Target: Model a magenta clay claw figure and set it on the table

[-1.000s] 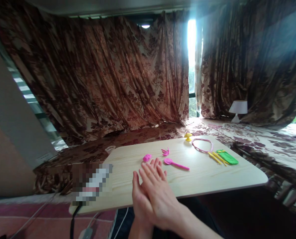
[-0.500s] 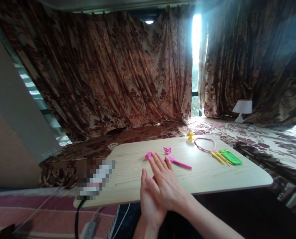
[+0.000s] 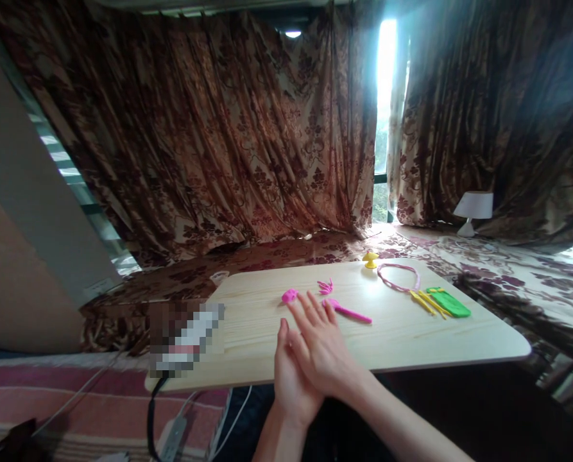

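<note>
My right hand [image 3: 327, 350] lies across my left hand [image 3: 293, 382], palm to palm, above the near edge of the table. The right fingers are stretched out flat. On the left hand the thumb sticks up, while its fingers are mostly hidden under the right. Whatever may lie between the palms is hidden. Just past the fingertips are a pink modelling-clay lump [image 3: 290, 296], a pink branched piece [image 3: 325, 287] and a pink stick with a wider end [image 3: 356, 315], its head partly behind the right fingers.
Farther right on the pale wooden table [image 3: 248, 333] are a yellow mushroom-shaped piece [image 3: 370, 260], a pink twisted loop [image 3: 418, 280], thin yellow tools [image 3: 423, 303] and a green flat slab [image 3: 452, 304]. A blurred-out object [image 3: 190, 340] with a black cable sits at left.
The right hand has shifted slightly over the left, and more of the pink lump shows past the fingertips. The view has moved a little; the things on the table stay put.
</note>
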Available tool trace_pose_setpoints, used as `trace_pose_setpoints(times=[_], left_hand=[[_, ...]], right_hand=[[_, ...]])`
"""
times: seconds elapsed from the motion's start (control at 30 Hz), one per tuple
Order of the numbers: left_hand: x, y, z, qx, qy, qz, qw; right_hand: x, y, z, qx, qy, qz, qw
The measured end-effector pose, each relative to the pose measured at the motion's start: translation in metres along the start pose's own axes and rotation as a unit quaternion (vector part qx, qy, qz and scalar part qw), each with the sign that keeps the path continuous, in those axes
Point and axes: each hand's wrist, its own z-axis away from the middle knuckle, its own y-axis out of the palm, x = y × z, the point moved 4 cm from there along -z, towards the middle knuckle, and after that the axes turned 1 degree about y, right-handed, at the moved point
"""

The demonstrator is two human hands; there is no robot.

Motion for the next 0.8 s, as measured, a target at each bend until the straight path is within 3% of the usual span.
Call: trace_pose_setpoints(times=[0.07,0.13,0.3,0.47,0.57,0.8], left_hand=[[0.003,0.005,0.001,0.042,-0.041,0.036,0.998],[0.003,0.004,0.002,0.045,-0.056,0.055,0.996],[0.001,-0.014,0.003,-0.021,-0.072,0.089,0.993],[-0.002,-0.016,0.004,-0.030,-0.066,0.099,0.992],[-0.005,-0.012,0.006,-0.033,-0.059,0.087,0.994],[0.004,0.014,0.015,0.004,-0.077,0.063,0.995]], right_hand=[[-0.021,-0.003,-0.014,-0.056,0.067,-0.042,0.995],[-0.041,-0.005,-0.026,-0.077,0.096,-0.090,0.988],[-0.066,-0.016,-0.025,-0.071,0.106,-0.162,0.979],[-0.056,-0.024,0.008,-0.059,0.063,-0.189,0.978],[-0.047,-0.028,0.019,-0.086,0.022,-0.181,0.979],[-0.037,-0.030,-0.015,-0.163,0.028,-0.144,0.976]])
